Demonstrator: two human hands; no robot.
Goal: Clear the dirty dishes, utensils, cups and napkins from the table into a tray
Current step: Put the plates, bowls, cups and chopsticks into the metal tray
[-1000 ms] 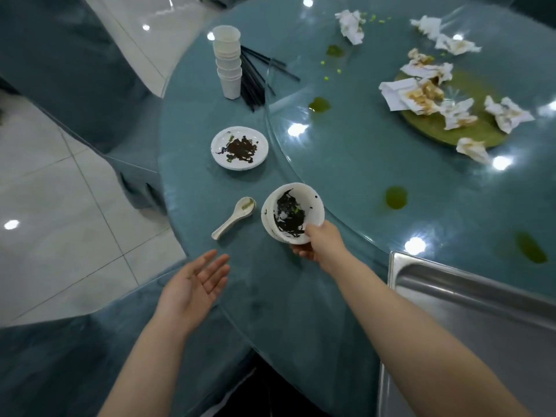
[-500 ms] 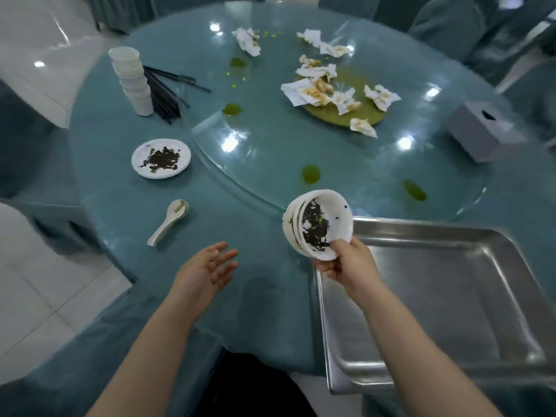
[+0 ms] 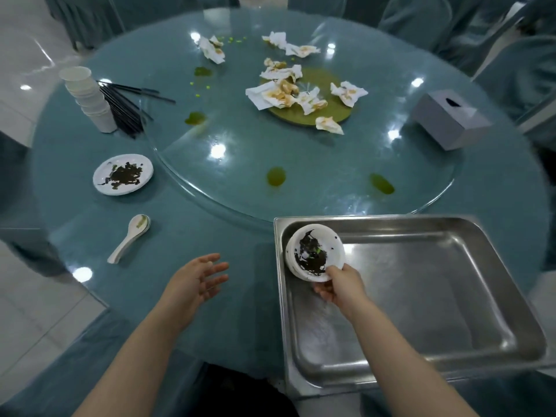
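Observation:
My right hand (image 3: 341,285) grips the near rim of a stack of white bowls (image 3: 314,251) holding dark leafy scraps, inside the far left corner of the steel tray (image 3: 451,296). My left hand (image 3: 197,279) hovers open over the table, palm turned right, holding nothing. Left of it lie stacked white spoons (image 3: 129,237) and a white plate (image 3: 122,174) with dark scraps. A stack of paper cups (image 3: 90,99) and black chopsticks (image 3: 126,106) stand at the far left. Several soiled napkins (image 3: 285,91) lie on the glass turntable (image 3: 301,164).
A grey tissue box (image 3: 449,118) sits at the right of the round teal table (image 3: 75,206). Green sauce spots (image 3: 276,176) mark the turntable. Covered chairs (image 3: 421,19) ring the far side. The tray overhangs the table's near edge.
My right hand carried the bowls from the table's left side rightward and down into the tray's far left corner. The left hand stayed open near the table edge.

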